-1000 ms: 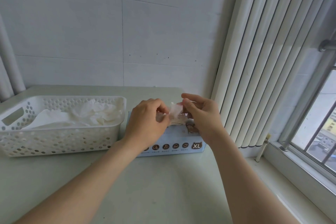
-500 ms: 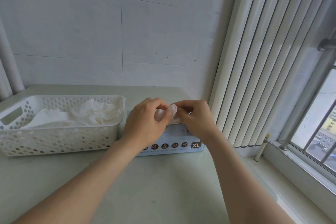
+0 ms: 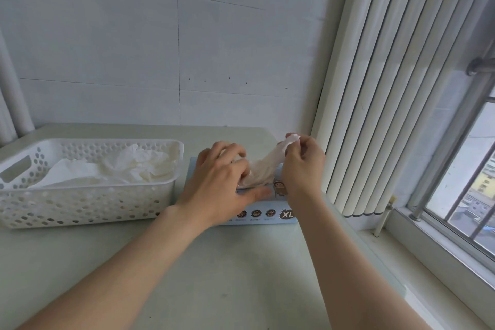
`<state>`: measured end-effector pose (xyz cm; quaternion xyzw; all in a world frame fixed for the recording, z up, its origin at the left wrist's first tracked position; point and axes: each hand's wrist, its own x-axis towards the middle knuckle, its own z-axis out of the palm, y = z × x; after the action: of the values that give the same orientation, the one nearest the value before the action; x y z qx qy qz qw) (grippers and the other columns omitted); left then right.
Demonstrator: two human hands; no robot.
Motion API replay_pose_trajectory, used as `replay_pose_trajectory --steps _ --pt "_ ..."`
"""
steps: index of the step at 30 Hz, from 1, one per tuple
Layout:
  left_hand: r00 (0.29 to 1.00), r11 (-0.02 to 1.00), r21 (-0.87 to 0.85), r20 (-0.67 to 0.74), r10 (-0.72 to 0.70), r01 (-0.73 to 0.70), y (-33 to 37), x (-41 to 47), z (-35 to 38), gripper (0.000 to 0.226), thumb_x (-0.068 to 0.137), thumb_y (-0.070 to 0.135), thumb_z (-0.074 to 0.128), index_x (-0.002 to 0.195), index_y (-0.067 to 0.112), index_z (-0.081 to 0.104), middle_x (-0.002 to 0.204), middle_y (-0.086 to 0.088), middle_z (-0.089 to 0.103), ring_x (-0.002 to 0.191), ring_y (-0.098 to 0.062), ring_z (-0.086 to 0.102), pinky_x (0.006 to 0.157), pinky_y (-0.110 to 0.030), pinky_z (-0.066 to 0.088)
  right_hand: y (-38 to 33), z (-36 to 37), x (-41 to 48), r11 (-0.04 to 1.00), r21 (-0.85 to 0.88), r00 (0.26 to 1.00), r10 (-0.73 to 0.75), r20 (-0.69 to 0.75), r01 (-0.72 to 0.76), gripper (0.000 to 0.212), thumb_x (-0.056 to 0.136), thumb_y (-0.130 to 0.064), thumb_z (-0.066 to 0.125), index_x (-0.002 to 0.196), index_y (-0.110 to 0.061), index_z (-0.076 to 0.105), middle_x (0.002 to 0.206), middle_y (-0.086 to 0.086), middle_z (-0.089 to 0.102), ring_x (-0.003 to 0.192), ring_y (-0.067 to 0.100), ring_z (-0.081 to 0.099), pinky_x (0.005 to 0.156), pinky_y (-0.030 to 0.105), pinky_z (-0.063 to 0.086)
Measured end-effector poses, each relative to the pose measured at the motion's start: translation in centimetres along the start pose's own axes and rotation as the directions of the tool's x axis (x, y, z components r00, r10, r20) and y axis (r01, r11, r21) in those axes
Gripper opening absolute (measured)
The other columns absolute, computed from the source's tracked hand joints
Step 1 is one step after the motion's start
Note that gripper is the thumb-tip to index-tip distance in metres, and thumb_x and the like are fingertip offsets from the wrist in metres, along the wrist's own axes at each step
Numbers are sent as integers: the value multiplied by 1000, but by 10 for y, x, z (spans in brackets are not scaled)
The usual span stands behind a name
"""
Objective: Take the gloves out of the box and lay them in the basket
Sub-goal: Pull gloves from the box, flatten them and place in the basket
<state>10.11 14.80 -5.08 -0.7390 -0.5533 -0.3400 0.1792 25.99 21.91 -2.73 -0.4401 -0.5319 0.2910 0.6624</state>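
A light-blue glove box (image 3: 267,214) marked XL lies on the table, just right of the white perforated basket (image 3: 88,197). My left hand (image 3: 214,185) rests on top of the box, its bent fingers over the opening and its thumb lying flat along the top. My right hand (image 3: 304,169) pinches one end of a whitish glove (image 3: 270,165) and holds it above the box's right end. The glove stretches from under my left fingers up to that pinch. Several crumpled white gloves (image 3: 134,166) lie in the basket.
The pale table (image 3: 227,276) meets a white wall behind it. Vertical white blinds (image 3: 375,115) hang close to the right of the box. A window sill and a barred window (image 3: 468,195) lie further right. A white pipe (image 3: 13,94) stands at the far left.
My right hand has lifted up and to the right, drawing the glove out of the box. My left hand has dropped from pinching the glove to resting on the box top.
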Motion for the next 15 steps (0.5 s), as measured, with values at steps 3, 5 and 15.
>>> replay_pose_trajectory --steps 3,5,15 --pt "993 991 -108 78 85 -77 1 -1 -3 49 88 72 64 94 24 52 100 14 57 98 -11 52 97 -37 42 -3 0 -2 984 -151 995 -93 31 96 17 109 -24 51 101 -19 65 87 -9 68 90 17 64 81 37 51" --pt "987 988 -121 119 105 -91 1 -3 -1 59 81 77 66 108 26 51 101 15 58 95 -12 53 96 -37 41 -3 1 -6 935 -299 982 -179 65 190 17 111 -25 45 106 -17 60 83 -5 66 87 27 61 75 42 46" --pt "983 1000 -16 183 5 -2 8 -1 -1 77 74 89 53 124 32 64 103 14 51 108 -12 43 103 -38 40 -11 0 -3 1000 -22 985 -10 -174 7 20 112 -24 39 110 -15 56 101 -2 65 104 25 62 90 40 52"
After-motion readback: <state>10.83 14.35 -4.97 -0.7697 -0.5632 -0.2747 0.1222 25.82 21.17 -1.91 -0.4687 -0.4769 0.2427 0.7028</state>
